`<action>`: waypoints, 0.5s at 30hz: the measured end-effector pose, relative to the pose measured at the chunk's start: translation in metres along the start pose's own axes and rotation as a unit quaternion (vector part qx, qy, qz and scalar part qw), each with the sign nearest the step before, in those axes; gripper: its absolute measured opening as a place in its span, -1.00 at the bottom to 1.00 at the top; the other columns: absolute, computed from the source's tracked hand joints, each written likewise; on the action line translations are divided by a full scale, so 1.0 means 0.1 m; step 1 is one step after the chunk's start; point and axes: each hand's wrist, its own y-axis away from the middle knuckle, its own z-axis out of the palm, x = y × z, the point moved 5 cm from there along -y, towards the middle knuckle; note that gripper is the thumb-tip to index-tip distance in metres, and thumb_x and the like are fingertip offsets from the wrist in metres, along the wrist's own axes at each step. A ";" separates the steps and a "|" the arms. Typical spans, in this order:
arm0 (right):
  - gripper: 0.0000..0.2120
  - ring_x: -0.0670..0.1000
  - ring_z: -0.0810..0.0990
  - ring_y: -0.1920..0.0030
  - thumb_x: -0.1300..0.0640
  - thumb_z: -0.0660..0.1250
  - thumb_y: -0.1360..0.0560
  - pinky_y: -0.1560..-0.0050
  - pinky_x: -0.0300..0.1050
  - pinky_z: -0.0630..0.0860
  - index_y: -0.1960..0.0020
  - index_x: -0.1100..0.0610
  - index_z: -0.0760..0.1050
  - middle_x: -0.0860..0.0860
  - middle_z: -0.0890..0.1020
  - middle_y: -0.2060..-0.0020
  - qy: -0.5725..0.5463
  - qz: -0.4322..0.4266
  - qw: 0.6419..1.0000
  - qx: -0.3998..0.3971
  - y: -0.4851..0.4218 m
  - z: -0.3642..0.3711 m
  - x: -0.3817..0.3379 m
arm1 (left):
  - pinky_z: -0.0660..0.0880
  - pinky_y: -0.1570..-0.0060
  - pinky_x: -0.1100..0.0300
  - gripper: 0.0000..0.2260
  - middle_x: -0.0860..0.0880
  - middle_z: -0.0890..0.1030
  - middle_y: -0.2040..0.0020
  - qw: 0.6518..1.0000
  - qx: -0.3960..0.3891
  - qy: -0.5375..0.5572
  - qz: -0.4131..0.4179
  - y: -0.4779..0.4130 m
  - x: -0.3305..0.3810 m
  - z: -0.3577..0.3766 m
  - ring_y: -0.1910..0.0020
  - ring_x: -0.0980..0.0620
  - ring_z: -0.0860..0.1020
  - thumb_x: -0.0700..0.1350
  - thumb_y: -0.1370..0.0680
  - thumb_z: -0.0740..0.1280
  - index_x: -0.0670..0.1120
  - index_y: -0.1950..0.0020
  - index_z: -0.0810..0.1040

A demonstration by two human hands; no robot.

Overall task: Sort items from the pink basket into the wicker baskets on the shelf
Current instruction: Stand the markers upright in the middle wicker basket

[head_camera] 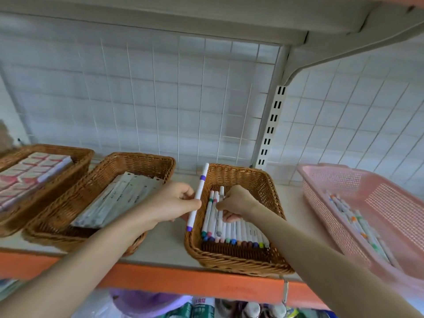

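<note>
While the left hand (175, 203) pinches a slim purple-banded marker (199, 195), the right hand (237, 201) grips markers (218, 210) inside the wicker basket (261, 182).

Single head-worn view, forward and down, close over the shelf (169, 245).

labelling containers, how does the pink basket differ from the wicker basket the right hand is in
The pink basket is perforated plastic; the wicker basket brown weave. The loose markers in the pink basket lie jumbled; the row of markers in the wicker basket is neat. The right hand reaches into the wicker basket, not the pink one. Both hold markers.
</note>
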 end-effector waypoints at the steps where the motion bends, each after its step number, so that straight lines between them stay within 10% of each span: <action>1: -0.80 -0.05 0.56 0.53 0.29 0.35 -0.46 0.39 -0.19 0.59 0.32 0.30 0.46 0.14 0.56 0.48 0.000 0.003 1.000 0.001 0.00 0.02 -0.01 | 0.30 0.45 0.30 -0.90 0.02 0.59 0.30 1.000 -0.003 -0.004 0.002 0.00 -0.01 0.00 0.55 0.32 0.45 -0.13 -0.55 0.31 -0.14 0.11 0.53; 11: -0.79 -0.11 0.52 0.61 0.22 0.26 -0.53 0.48 -0.29 0.53 0.23 0.32 0.49 0.10 0.56 0.46 0.031 -0.007 0.999 0.022 0.11 0.05 -0.06 | 0.33 0.53 0.42 -0.91 0.02 0.61 0.27 1.000 -0.006 -0.012 0.021 -0.03 -0.03 0.04 0.52 0.33 0.47 -0.11 -0.55 0.31 -0.11 0.09 0.55; 15: -0.79 -0.11 0.51 0.56 0.21 0.17 -0.58 0.52 -0.30 0.46 0.18 0.24 0.49 0.07 0.56 0.42 -0.121 -0.065 0.990 0.033 0.32 -0.07 -0.18 | 0.35 0.47 0.37 -0.90 0.01 0.58 0.30 0.999 0.009 -0.009 0.036 -0.07 -0.03 0.07 0.46 0.22 0.47 -0.11 -0.53 0.33 -0.10 0.15 0.55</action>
